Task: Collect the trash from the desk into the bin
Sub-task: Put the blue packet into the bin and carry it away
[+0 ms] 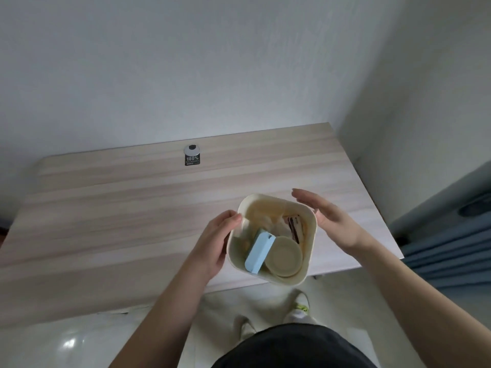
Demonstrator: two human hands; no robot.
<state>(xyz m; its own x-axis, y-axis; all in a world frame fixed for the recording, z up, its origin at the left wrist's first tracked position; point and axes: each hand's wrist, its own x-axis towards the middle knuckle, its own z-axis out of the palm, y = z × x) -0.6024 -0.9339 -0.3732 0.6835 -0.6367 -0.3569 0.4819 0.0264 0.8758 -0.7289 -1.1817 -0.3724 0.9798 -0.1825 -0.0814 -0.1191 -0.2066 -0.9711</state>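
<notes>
1. A black sticker [192, 160] at the far edge of the tabletop [132, 208] reads "100%" in pale letters; the smaller print below is too small to read, and a round silver-and-black cap [192, 148] sits just behind it
2. The tabletop is pale wood-grain laminate with long streaks, smooth and matte, set against a white textured wall [212, 62]
3. The bin [309, 261] is a cream plastic tub, squarish with rounded corners, held above the near edge of the tabletop
4. Inside it: a light blue rectangular case [259, 253] standing on edge, a round beige lid [285, 256] beside it, a wrapper with dark stripes [294, 227] and some pale crumpled material
5. Left hand [218, 243] grasps the bin's left wall, thumb hooked over the rim, fingers curled round the outside
6. Right hand [329, 219] is released, palm flat and facing the bin's right wall, fingers straight and together; whether it touches the rim I cannot tell
7. Glossy white floor [79, 341] below, with pale shoes [299, 308]
</notes>
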